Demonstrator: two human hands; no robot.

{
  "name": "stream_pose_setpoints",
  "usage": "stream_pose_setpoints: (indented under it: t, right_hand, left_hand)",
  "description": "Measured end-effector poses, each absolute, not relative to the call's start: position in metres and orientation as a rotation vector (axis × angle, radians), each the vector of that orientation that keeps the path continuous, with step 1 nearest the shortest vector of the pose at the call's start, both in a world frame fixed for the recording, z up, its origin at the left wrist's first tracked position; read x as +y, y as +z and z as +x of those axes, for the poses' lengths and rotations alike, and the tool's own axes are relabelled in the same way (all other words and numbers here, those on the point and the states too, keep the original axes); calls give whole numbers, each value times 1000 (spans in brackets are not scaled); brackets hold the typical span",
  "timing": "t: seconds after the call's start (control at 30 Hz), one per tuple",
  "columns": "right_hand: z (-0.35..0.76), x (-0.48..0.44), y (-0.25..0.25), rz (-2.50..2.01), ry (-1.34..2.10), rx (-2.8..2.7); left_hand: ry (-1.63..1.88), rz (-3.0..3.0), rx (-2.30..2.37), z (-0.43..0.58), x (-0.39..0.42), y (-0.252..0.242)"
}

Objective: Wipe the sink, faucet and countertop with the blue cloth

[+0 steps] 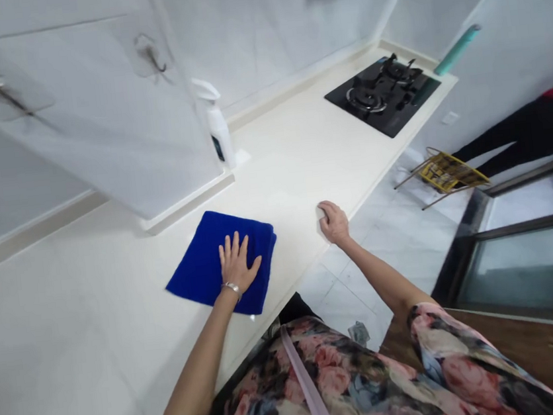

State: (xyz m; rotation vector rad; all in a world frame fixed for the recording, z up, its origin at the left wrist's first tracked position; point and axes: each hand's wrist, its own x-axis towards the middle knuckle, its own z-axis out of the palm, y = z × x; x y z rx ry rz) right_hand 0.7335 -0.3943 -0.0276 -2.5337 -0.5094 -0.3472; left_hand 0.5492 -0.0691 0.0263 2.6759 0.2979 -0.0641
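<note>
A folded blue cloth (202, 256) lies flat on the white countertop (292, 166). My left hand (237, 265), with a bracelet at the wrist, presses flat on it with the fingers spread; it is open. To the right, my right hand (334, 222) rests on the counter near its front edge, apart from the cloth. Its fingers are curled in and closed, and I make out nothing in them, though their undersides are hidden.
A white spray bottle (218, 131) stands by the wall corner. Farther along are a black gas hob (383, 95) and a green roll (458, 50). Hooks (152, 54) hang on the wall. A yellow chair (445, 171) and another person's legs (512, 134) are at right.
</note>
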Motion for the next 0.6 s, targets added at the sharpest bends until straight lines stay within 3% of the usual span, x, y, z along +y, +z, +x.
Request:
stream_pose_setpoints:
  t: [0.13, 0.33, 0.43, 0.6]
  right_hand:
    - [736, -392, -26, -2541, -314, -496]
    - [737, -391, -19, -2529, -221, -451]
    - [735, -390, -16, -2499, -193, -451]
    - [735, -388, -18, -2507, -230, -428]
  left_hand:
    - [89, 2496, -51, 554, -77, 57]
    - [559, 2099, -927, 562, -144, 197]
    - [547, 1863, -944, 559, -168, 254]
    - [271, 1288, -652, 557, -178, 290]
